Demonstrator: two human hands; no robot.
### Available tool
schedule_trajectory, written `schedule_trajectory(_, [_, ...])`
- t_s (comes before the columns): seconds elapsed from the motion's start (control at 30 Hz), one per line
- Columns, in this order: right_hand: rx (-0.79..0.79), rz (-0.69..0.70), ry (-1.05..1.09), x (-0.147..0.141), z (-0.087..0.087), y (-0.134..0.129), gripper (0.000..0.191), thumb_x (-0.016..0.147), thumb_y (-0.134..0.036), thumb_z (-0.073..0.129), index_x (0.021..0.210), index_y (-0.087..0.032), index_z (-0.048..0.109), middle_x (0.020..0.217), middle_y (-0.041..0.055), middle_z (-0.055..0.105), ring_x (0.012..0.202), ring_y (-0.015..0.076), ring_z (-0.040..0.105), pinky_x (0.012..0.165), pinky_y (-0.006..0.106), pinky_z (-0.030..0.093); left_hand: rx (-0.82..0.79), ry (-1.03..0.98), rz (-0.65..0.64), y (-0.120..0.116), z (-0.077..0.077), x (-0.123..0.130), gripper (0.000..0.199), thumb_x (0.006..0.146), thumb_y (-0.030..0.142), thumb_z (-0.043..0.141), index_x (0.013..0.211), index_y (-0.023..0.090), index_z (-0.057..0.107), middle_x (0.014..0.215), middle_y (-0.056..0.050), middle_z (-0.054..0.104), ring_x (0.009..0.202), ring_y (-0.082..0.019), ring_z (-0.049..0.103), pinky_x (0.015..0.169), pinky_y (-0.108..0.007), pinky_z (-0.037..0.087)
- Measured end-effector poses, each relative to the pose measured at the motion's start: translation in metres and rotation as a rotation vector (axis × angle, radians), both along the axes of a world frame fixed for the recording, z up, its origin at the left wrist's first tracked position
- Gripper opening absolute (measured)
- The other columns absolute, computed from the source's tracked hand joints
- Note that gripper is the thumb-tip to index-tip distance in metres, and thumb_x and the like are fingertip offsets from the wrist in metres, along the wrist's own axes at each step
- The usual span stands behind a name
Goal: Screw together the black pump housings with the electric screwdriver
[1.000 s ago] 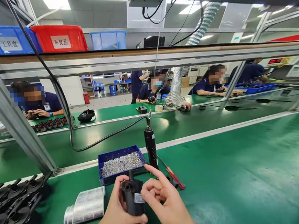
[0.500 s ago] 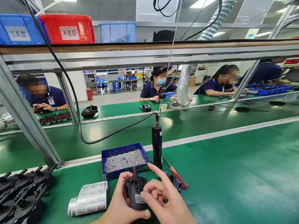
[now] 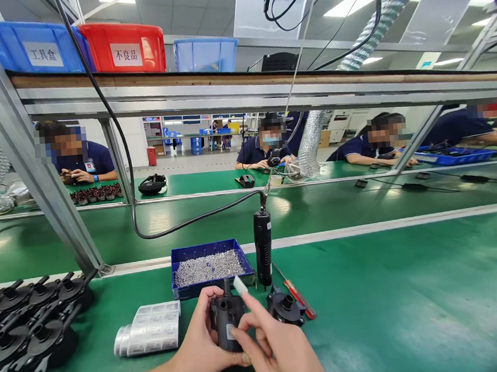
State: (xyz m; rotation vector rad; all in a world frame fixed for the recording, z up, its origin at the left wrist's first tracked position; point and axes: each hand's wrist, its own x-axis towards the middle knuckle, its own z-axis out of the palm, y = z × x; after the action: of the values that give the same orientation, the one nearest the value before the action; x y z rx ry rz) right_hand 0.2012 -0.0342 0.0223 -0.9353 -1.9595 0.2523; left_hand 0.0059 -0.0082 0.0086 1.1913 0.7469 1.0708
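Labelling, apparently: black housing point(image 3: 222, 321) above table point(image 3: 390, 301), short of far edge | left hand point(image 3: 198, 342) gripping it | right hand point(image 3: 282, 344) half-curled at label point(image 3: 229, 332), grip unclear | next likely needs even thumb pressure

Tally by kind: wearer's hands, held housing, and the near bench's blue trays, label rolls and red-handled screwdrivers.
Left hand and right hand: 2
Held housing: 1
Blue tray: 1
Label roll: 1
Red-handled screwdriver: 1
Total: 6
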Motion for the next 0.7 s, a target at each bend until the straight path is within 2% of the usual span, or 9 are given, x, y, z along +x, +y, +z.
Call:
schedule_trajectory(0.07, [0.182, -0.039, -0.116, 0.006, 0.003, 0.002, 0.085, 0.108, -0.015, 0.066, 0.178, -0.032, 0.022, 0.119, 0.0108, 0.083, 0.088, 0.0280, 0.082, 0.075, 0.037, 0.068, 0.007, -0.048, -0.035, 0.000, 0.001, -0.001, 0.106, 0.046, 0.028, 0.115, 0.128, 0.032, 0.049, 0.124, -0.004, 0.063, 0.113, -0.026, 0.066, 0.092, -0.033, 0.056])
schedule_trajectory(0.13, [0.224, -0.159, -0.131, 0.011, 0.008, 0.005, 0.086, 0.106, -0.023, 0.069, 0.179, -0.028, 0.023, 0.141, 0.0194, 0.074, 0.120, 0.0390, 0.077, 0.089, 0.048, 0.070, 0.006, -0.090, -0.081, 0.000, 0.004, -0.001, 0.106, 0.050, 0.032, 0.114, 0.131, 0.033, 0.045, 0.126, -0.006, 0.064, 0.114, -0.028, 0.070, 0.095, -0.038, 0.058])
schedule_trajectory(0.2, [0.178, -0.250, -0.117, 0.014, 0.011, 0.008, 0.086, 0.106, -0.035, 0.070, 0.178, -0.023, 0.025, 0.154, 0.0242, 0.062, 0.136, 0.0466, 0.065, 0.099, 0.061, 0.066, 0.006, -0.069, -0.087, -0.002, 0.008, -0.001, 0.107, 0.052, 0.033, 0.113, 0.132, 0.034, 0.043, 0.127, -0.007, 0.065, 0.110, -0.028, 0.072, 0.093, -0.039, 0.059])
schedule_trajectory(0.3, [0.133, -0.208, -0.123, 0.011, 0.007, 0.012, 0.095, 0.101, -0.050, 0.072, 0.178, -0.020, 0.024, 0.162, 0.0260, 0.051, 0.144, 0.0522, 0.052, 0.110, 0.074, 0.056, 0.106, 0.128, 0.002, -0.007, 0.014, 0.000, 0.091, 0.060, 0.028, 0.107, 0.130, 0.032, 0.049, 0.124, -0.006, 0.064, 0.104, -0.025, 0.068, 0.081, -0.032, 0.057])
schedule_trajectory(0.4, [0.091, -0.076, -0.124, 0.007, 0.001, 0.017, 0.113, 0.094, -0.066, 0.080, 0.178, -0.021, 0.019, 0.161, 0.0252, 0.048, 0.146, 0.0532, 0.046, 0.116, 0.077, 0.049, 0.293, 0.299, 0.055, -0.011, 0.016, 0.001, 0.065, 0.071, 0.024, 0.094, 0.125, 0.029, 0.059, 0.129, -0.009, 0.061, 0.113, -0.028, 0.063, 0.080, -0.031, 0.056])
schedule_trajectory(0.43, [0.068, -0.023, -0.125, 0.008, 0.001, 0.019, 0.119, 0.090, -0.071, 0.082, 0.178, -0.023, 0.018, 0.160, 0.0241, 0.049, 0.146, 0.0525, 0.046, 0.116, 0.076, 0.049, 0.303, 0.293, 0.036, -0.011, 0.016, 0.000, 0.064, 0.070, 0.025, 0.095, 0.123, 0.028, 0.059, 0.130, -0.010, 0.060, 0.115, -0.029, 0.062, 0.080, -0.031, 0.056])
schedule_trajectory(0.5, [-0.003, 0.065, -0.123, 0.016, 0.004, 0.024, 0.124, 0.087, -0.075, 0.084, 0.178, -0.026, 0.017, 0.156, 0.0216, 0.052, 0.144, 0.0495, 0.048, 0.116, 0.070, 0.052, 0.203, 0.189, -0.054, -0.009, 0.014, -0.001, 0.081, 0.059, 0.030, 0.106, 0.123, 0.029, 0.056, 0.127, -0.008, 0.061, 0.108, -0.027, 0.063, 0.077, -0.030, 0.054])
schedule_trajectory(0.6, [-0.048, 0.066, -0.110, 0.033, 0.015, 0.031, 0.102, 0.100, -0.058, 0.078, 0.178, -0.027, 0.021, 0.148, 0.0188, 0.060, 0.141, 0.0438, 0.054, 0.113, 0.064, 0.056, 0.046, 0.033, -0.146, 0.000, 0.011, -0.004, 0.106, 0.038, 0.037, 0.116, 0.122, 0.029, 0.051, 0.118, -0.004, 0.063, 0.099, -0.022, 0.062, 0.079, -0.028, 0.051])
schedule_trajectory(0.7, [0.121, -0.075, -0.042, 0.038, 0.015, 0.031, 0.078, 0.107, -0.025, 0.067, 0.176, -0.028, 0.030, 0.142, 0.0179, 0.066, 0.135, 0.0403, 0.059, 0.109, 0.064, 0.057, 0.069, 0.122, -0.053, 0.010, 0.005, -0.006, 0.097, 0.046, 0.046, 0.114, 0.120, 0.027, 0.053, 0.117, -0.004, 0.066, 0.102, -0.023, 0.061, 0.086, -0.032, 0.050])
